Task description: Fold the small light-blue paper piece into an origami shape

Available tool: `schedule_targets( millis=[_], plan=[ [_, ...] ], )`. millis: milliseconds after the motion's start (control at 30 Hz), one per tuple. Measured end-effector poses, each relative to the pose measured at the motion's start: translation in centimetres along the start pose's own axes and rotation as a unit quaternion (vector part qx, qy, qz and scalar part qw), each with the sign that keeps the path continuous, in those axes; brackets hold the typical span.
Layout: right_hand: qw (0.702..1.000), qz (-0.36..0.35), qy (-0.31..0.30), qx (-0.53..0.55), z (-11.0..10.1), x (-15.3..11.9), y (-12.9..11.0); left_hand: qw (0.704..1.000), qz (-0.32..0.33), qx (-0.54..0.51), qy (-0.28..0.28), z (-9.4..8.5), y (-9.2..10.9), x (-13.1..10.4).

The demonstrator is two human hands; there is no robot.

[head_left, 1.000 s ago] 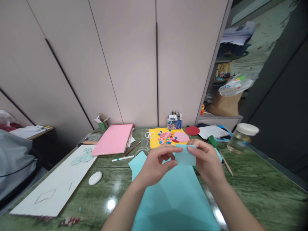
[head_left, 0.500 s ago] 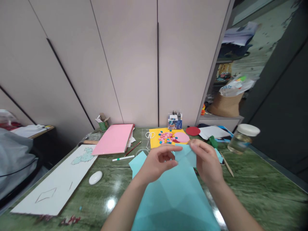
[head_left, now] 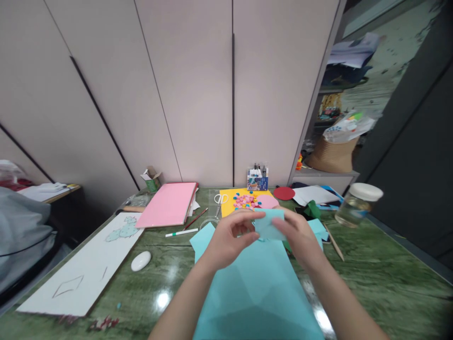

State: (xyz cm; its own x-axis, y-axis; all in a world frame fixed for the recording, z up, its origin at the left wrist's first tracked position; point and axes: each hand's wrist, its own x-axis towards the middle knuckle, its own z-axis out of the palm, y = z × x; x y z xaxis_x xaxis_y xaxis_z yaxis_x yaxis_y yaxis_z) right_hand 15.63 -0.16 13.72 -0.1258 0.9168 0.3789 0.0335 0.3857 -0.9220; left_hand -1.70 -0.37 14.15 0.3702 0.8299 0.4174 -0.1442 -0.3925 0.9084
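Note:
A small piece of light blue paper (head_left: pixel 265 225) is held up between my two hands, its face flat towards me. My left hand (head_left: pixel 228 238) pinches its left edge, thumb below and index finger along the top. On the other side my right hand (head_left: pixel 300 233) has its fingers behind the paper, and its blurred thumb lies across the front. Beneath both hands a large light blue sheet (head_left: pixel 258 293) covers the table's near edge. Another light blue piece (head_left: pixel 203 242) lies at its left, and more light blue paper (head_left: pixel 318 229) sits behind my right wrist.
On the green table (head_left: pixel 173 283) lie a white computer mouse (head_left: pixel 140 260), a green-and-white marker (head_left: pixel 181 233), scissors (head_left: pixel 221 199), a pink folder (head_left: pixel 169 204) and a drawing (head_left: pixel 76 274). Pink and blue bits rest on yellow paper (head_left: pixel 226 208). A lidded jar (head_left: pixel 357 205) stands right.
The small blue paper now lies flatter, its slanting fold line no longer visible. My right hand has shifted slightly left, and its thumb has slid across the paper's front.

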Motion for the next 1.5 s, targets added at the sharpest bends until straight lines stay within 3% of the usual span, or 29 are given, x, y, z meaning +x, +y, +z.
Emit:
schedule_targets(
  millis=[133,400,567,833,1267,1400,1500],
  plan=[
    [0.999,0.047,0.001,0.023,0.3,-0.3,-0.1,0.999,0.02,0.028,-0.009,0.1,-0.1,-0.1],
    [0.997,0.03,0.0,0.065,0.2,-0.5,-0.2,0.999,0.026,0.022,-0.023,0.0,-0.1,-0.1],
    [0.998,0.015,0.031,0.06,-0.1,-0.6,0.1,0.999,0.026,0.015,-0.028,-0.1,-0.1,-0.1],
    [0.995,0.004,0.091,0.028,0.0,-0.2,0.5,1.0,-0.006,0.006,-0.021,-0.2,-0.1,-0.1],
    [0.993,0.011,0.116,0.015,0.6,-0.6,0.9,0.992,-0.063,-0.095,-0.045,-0.4,-0.1,0.0],
    [0.991,-0.004,0.131,-0.021,0.6,-0.5,1.0,0.999,-0.039,-0.031,-0.009,-0.3,0.2,0.1],
    [0.986,-0.021,0.148,-0.066,0.8,-0.4,0.7,0.998,-0.06,-0.002,0.035,-0.1,0.2,0.1]
  ],
)
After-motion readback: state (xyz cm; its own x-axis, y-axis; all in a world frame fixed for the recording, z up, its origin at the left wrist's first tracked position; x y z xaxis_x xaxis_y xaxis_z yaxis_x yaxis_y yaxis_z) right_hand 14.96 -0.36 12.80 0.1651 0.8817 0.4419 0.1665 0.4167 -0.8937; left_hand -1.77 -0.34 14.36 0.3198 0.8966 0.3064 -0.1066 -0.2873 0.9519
